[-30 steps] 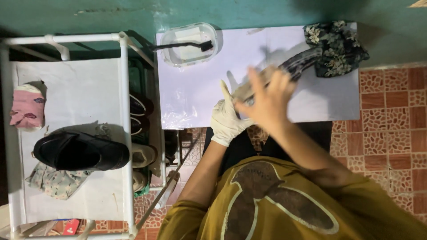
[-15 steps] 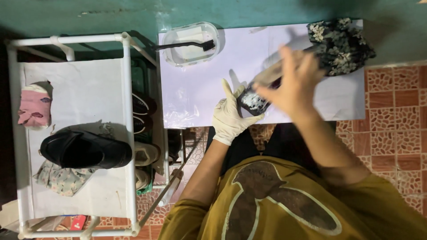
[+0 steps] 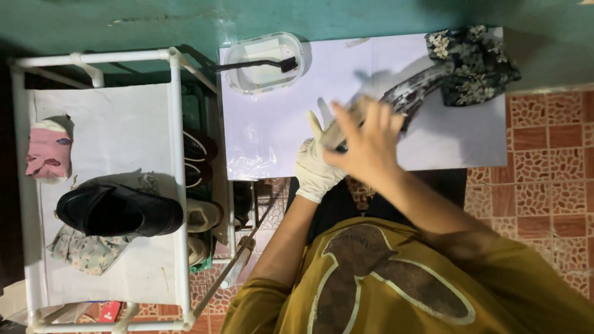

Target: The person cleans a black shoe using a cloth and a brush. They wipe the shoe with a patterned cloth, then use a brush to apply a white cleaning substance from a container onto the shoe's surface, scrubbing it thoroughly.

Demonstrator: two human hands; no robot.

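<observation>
floral shoe over white table, gloved left hand, bare right hand gripping

The right hand is smeared by motion blur, so its grip can't be made out; the near end of the patterned shoe is covered by it, and the gloved left hand is partly hidden too

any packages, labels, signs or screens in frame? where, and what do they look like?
Clear plastic container: far left of the white table, rounded rectangle, black brush lying across its rim.
Small red packet: floor by the white rack's near corner, partly hidden.
No signs or screens.
</observation>
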